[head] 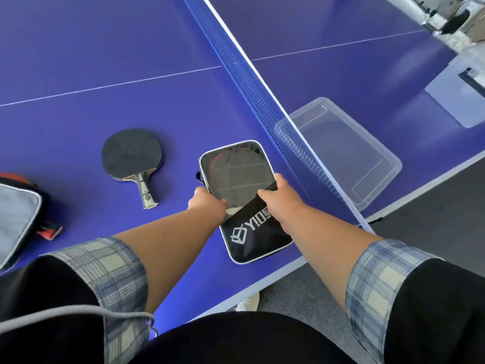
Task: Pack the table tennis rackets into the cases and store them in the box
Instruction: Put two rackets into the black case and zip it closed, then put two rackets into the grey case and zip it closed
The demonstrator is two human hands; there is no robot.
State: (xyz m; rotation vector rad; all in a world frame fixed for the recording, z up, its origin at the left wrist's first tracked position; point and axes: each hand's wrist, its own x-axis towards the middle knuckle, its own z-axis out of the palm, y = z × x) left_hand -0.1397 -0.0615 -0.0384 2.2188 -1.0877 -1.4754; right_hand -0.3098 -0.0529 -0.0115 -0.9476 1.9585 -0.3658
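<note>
Case (246, 203): flat on surface (78, 48), long axis running away from the person, racket seen through its clear window.
Left hand (207, 203): gripping case's left edge.
Right hand (278, 198): gripping right edge.
Box (367, 164): right of case, beyond net (262, 82); right hand nearer.
Loose racket (133, 161): left of case.
2nd case (18, 219): far left.

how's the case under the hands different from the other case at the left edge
The black case lies wholly in view near the net, with a clear window and white logo; the grey case is cut off by the frame. The left hand and right hand grip the black case; nothing touches the grey case. Both lie flat on the blue table with pale edging.
</note>
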